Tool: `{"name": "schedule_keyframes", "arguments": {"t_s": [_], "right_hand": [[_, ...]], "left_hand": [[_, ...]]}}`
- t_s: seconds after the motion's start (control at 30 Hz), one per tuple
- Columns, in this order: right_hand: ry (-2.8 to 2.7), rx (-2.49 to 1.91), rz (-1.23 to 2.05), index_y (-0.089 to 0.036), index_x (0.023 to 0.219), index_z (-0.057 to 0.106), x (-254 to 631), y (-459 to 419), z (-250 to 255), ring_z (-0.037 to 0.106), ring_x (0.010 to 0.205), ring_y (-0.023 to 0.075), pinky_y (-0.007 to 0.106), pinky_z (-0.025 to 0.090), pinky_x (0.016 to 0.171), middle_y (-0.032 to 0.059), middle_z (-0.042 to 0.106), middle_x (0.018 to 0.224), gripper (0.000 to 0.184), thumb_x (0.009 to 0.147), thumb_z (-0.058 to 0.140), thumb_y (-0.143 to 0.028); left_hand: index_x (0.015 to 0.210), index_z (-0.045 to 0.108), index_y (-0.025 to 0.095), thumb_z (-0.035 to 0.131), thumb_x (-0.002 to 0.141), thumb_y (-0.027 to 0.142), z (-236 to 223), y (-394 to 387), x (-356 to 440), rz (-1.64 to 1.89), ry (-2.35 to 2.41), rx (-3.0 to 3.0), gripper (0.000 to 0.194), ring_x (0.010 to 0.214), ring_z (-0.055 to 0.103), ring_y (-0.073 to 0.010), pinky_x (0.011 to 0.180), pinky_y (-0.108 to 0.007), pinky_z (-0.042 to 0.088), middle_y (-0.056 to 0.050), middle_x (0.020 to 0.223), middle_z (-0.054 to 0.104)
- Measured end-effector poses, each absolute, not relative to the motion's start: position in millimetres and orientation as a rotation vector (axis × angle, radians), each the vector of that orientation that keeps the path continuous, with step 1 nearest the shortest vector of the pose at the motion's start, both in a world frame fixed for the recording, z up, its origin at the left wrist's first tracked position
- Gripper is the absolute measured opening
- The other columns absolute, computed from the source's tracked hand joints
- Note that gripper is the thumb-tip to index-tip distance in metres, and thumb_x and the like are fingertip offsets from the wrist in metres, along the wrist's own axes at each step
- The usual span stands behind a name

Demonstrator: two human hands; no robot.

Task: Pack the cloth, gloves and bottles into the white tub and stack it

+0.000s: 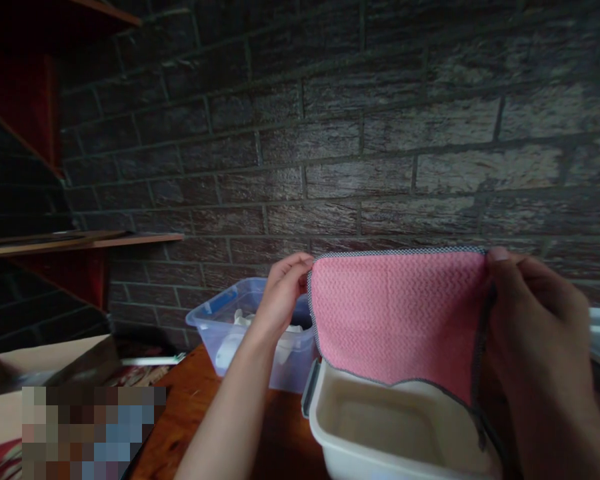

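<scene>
A pink cleaning cloth (400, 313) with a zigzag texture and a black-and-white checked edge hangs stretched between my two hands. Its top left corner is pinched by my left hand (283, 293), and my right hand (543, 320) grips the top right corner. Below and partly behind the cloth's lower edge stands a white plastic bin (380, 420) with a grey handle at its left side. The inside of the bin shows nothing in it; its right side is partly hidden.
Behind my left forearm, a clear blue-tinted tub (210, 333) holds white items. Both containers stand on a brown wooden table (180, 407). An open cardboard box (55, 363) lies at the left, below a wall shelf (80, 243). A dark brick wall (330, 147) rises behind.
</scene>
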State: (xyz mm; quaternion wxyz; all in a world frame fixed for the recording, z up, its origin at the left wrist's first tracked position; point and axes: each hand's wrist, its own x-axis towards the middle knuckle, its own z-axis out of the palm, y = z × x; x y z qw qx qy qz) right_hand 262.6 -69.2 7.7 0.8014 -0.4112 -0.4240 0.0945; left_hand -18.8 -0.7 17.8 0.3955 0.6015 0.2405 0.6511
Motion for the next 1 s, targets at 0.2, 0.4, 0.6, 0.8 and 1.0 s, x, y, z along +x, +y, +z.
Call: {"name": "schedule_keyframes", "arguments": {"t_s": [0.2, 0.4, 0.6, 0.8, 1.0], "right_hand": [[-1.187, -0.799, 0.417, -0.021, 0.081, 0.068, 252.4, -71.7, 10.7, 0.045, 0.062, 0.0129, 0.026, 0.032, 0.055, -0.0027, 0.053, 0.069, 0.03, 0.091, 0.071, -0.049], [-1.362, -0.762, 0.563, -0.02, 0.077, 0.064, 242.4, -71.3, 12.9, 0.041, 0.06, 0.0118, 0.024, 0.031, 0.053, -0.0034, 0.051, 0.066, 0.031, 0.094, 0.068, -0.046], [-1.341, -0.768, 0.526, -0.019, 0.078, 0.065, 245.8, -63.1, 10.8, 0.042, 0.058, 0.0111, 0.024, 0.03, 0.053, -0.0045, 0.051, 0.066, 0.031, 0.094, 0.068, -0.045], [-1.416, -0.913, 0.334, -0.018, 0.089, 0.07, 249.9, -50.9, 3.3, 0.057, 0.065, 0.0148, 0.025, 0.039, 0.057, 0.0004, 0.068, 0.075, 0.029, 0.094, 0.066, -0.046], [-1.589, -1.029, 0.304, -0.021, 0.095, 0.074, 242.2, -58.2, 4.4, 0.069, 0.075, 0.0207, 0.03, 0.049, 0.067, 0.0034, 0.076, 0.083, 0.032, 0.095, 0.063, -0.052]], "left_hand": [[0.115, 0.072, 0.021, 0.07, 0.089, 0.036, 11.8, -13.4, -1.4, 1.26, 0.66, 1.932, 0.03, 0.071, 0.053, -0.0147, 0.063, -0.025, 0.036, -0.001, 0.081, 0.062], [0.103, 0.069, 0.019, 0.072, 0.088, 0.042, 0.4, -27.2, 32.5, 0.795, 0.464, 1.987, 0.028, 0.065, 0.048, -0.0139, 0.058, -0.026, 0.033, 0.0, 0.075, 0.057], [0.073, 0.063, 0.019, 0.063, 0.094, 0.047, 1.8, -27.2, 26.3, 0.805, 0.535, 2.026, 0.036, 0.061, 0.04, -0.0126, 0.057, -0.027, 0.026, 0.002, 0.066, 0.048], [0.085, 0.073, 0.019, 0.07, 0.091, 0.045, 3.9, -29.1, 11.4, 1.024, 0.566, 1.748, 0.026, 0.064, 0.052, -0.0157, 0.06, -0.027, 0.036, -0.003, 0.074, 0.063], [0.091, 0.076, 0.017, 0.075, 0.088, 0.038, 9.1, -26.0, 5.3, 1.229, 0.593, 1.538, 0.022, 0.065, 0.057, -0.0137, 0.063, -0.024, 0.04, -0.003, 0.079, 0.068]]}}
